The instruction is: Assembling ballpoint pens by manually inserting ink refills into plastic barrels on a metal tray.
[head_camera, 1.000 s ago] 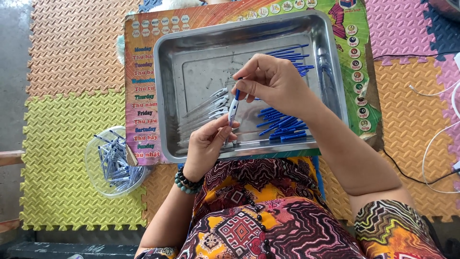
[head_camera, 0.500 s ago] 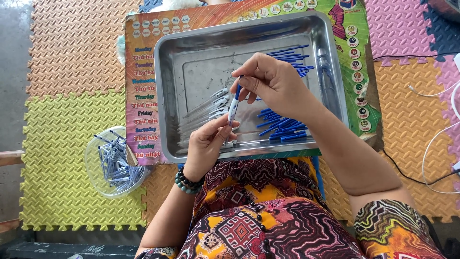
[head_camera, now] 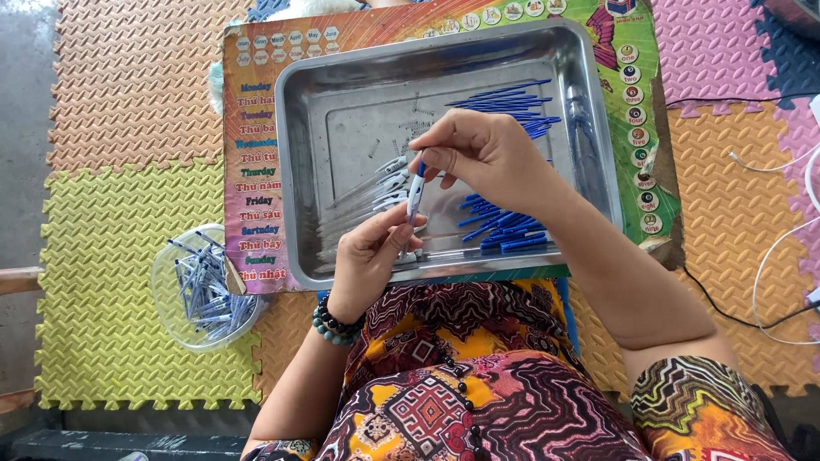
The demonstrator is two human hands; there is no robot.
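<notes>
Little has shifted since the earlier pictures: both hands keep the same hold on the same pen over the tray, and only the right fingers look slightly re-set at its top.

At the far left, on the yellow foam floor mat, a clear round plastic bowl stands just off the tray's near left corner, filled with slim blue-and-clear pens lying in a loose heap. Beside it, a colourful printed learning board carries the rectangular steel tray.

Along the tray's near left part lies a fan of clear pen barrels with white tips. Above the near edge the left hand, a dark bead bracelet at its wrist, is closed around the lower end of the white-and-blue pen, which stands nearly upright. The right hand pinches the pen's upper end between thumb and fingertips; how tightly, I cannot tell.

Further right, thin blue refills lie bunched near the tray's near right part, and a second bunch lies toward the far right corner. White cables trail over the orange mat at the right edge.

As I judge it, the pen's small parts could slip from the pinch and drop among the loose pieces, since the grip covers only its ends. A wrist brushing the barrels could also scatter their fan.
</notes>
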